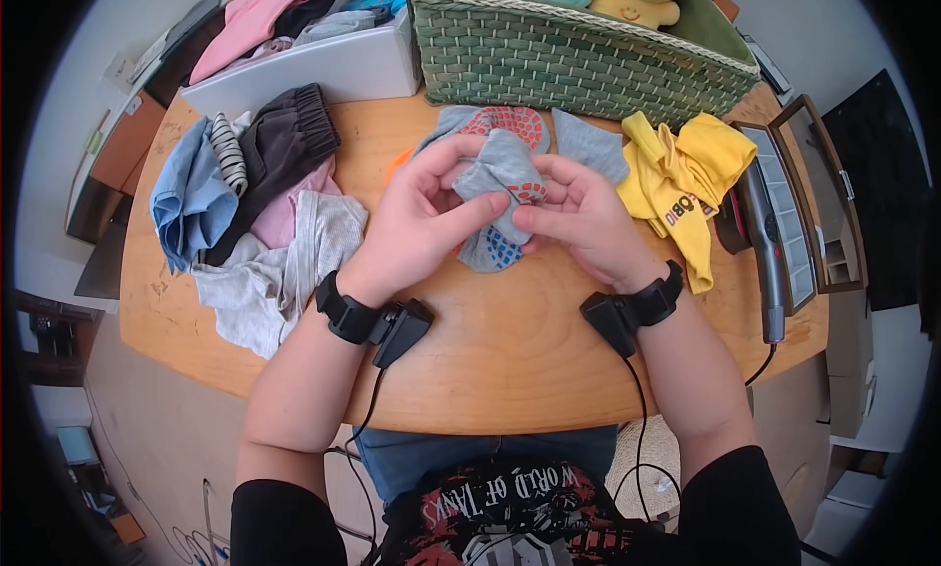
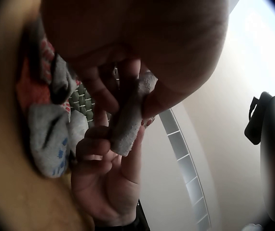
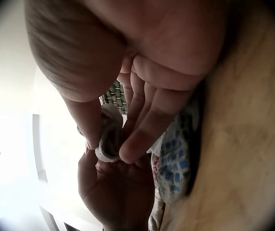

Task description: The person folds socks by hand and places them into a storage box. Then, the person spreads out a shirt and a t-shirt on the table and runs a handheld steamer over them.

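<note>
Above the table, both hands hold a grey sock [image 1: 498, 164] with red grip dots. My left hand [image 1: 412, 223] pinches it between thumb and fingers from the left. From the right, my right hand [image 1: 598, 223] grips it with the thumb in front and fingers behind. In the left wrist view the sock [image 2: 127, 124] looks folded into a narrow roll; the right wrist view shows its curled edge [image 3: 107, 153]. Below the hands lies a grey sock with blue dots [image 1: 488, 254]. Another grey sock with red dots [image 1: 520, 125] lies just behind them.
On the left lie a blue garment [image 1: 196, 208], dark trousers [image 1: 284, 145] and light grey clothing [image 1: 284, 272]. A white box [image 1: 323, 71] and green woven basket [image 1: 578, 61] stand behind. Yellow clothing [image 1: 676, 198], a corded grey appliance [image 1: 765, 247] and a compartment case [image 1: 789, 213] are right.
</note>
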